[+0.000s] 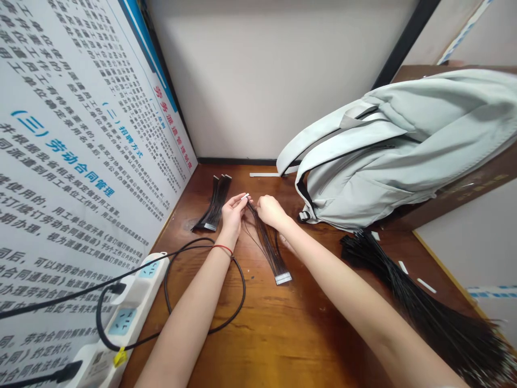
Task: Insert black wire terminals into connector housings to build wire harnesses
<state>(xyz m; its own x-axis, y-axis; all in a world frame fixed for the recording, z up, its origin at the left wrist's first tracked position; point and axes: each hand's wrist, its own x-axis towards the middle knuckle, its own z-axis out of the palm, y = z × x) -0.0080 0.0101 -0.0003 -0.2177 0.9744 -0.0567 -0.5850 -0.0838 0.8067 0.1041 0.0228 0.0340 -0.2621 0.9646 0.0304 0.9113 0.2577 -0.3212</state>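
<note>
My left hand (234,211) pinches a small white connector (244,196) at the top end of a bundle of thin black wires (266,242). My right hand (270,210) is closed on the same wires just beside it, fingers pressed together at the connector. The bundle fans down the wooden table (266,334) to a second white connector (283,278) lying on the wood. A red string circles my left wrist.
A stack of finished black wire harnesses (214,207) lies at the left rear. A large heap of loose black wires (428,302) fills the right side. A grey backpack (396,151) leans at the back right. A white power strip (121,318) with black cables lies at the left, under a printed board (72,140).
</note>
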